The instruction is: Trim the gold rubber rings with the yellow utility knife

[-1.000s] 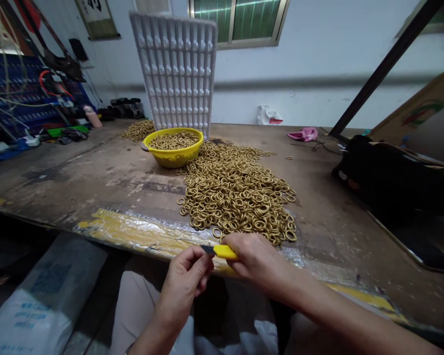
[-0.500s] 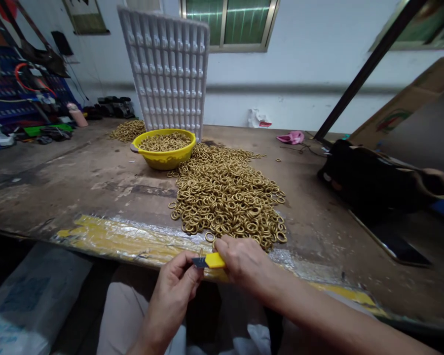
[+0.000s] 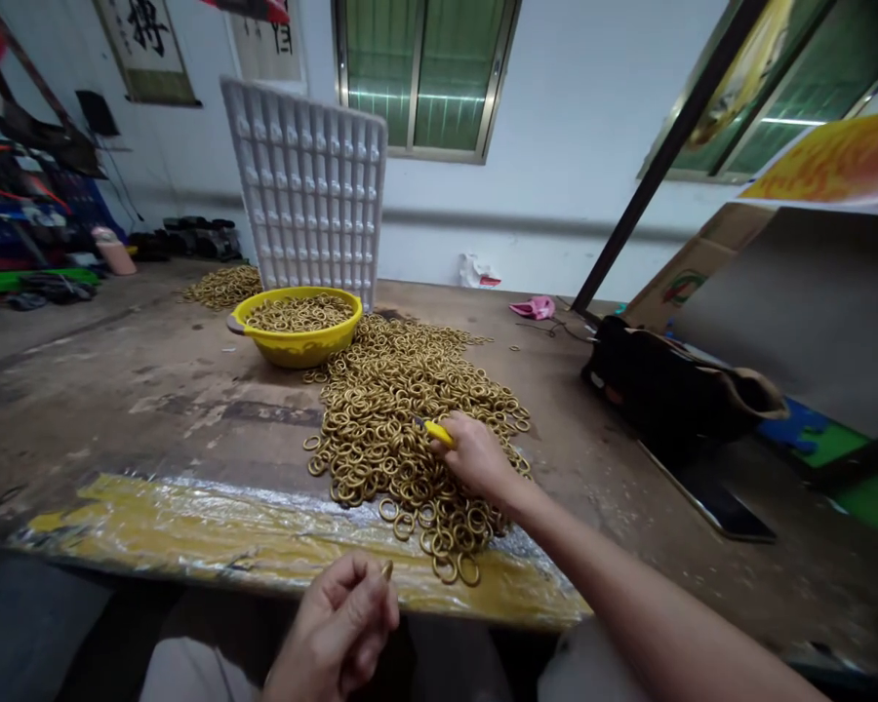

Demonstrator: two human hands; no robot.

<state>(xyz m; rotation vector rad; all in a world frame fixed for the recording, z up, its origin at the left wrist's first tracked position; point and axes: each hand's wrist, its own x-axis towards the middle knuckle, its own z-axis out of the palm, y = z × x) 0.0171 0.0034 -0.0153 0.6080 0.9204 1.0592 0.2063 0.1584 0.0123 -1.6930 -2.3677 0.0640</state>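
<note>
A broad pile of brass-coloured rings [image 3: 402,390] lies on the brown table [image 3: 212,400]. My right hand [image 3: 475,453] is closed round a yellow-handled cutter [image 3: 439,434] and rests over the right part of the pile, with the dark blade end pointing left. Below the table's front edge, my left hand [image 3: 343,619] pinches a single ring [image 3: 387,569] between thumb and finger; most of that ring is hidden. Several rings lie loose on the yellow tape [image 3: 212,526] along the front edge.
Behind the pile stand a yellow basin [image 3: 299,346] of rings and an upright grey moulded tray [image 3: 311,185]. A smaller ring heap [image 3: 223,286] is at the back left. To the right are a black bag [image 3: 651,390], a phone [image 3: 709,492] and pink cloth [image 3: 534,308].
My right hand has moved away from my left, forward onto the pile, with the cutter. Rings have spread toward the front edge. The view has tilted up and shifted right.
</note>
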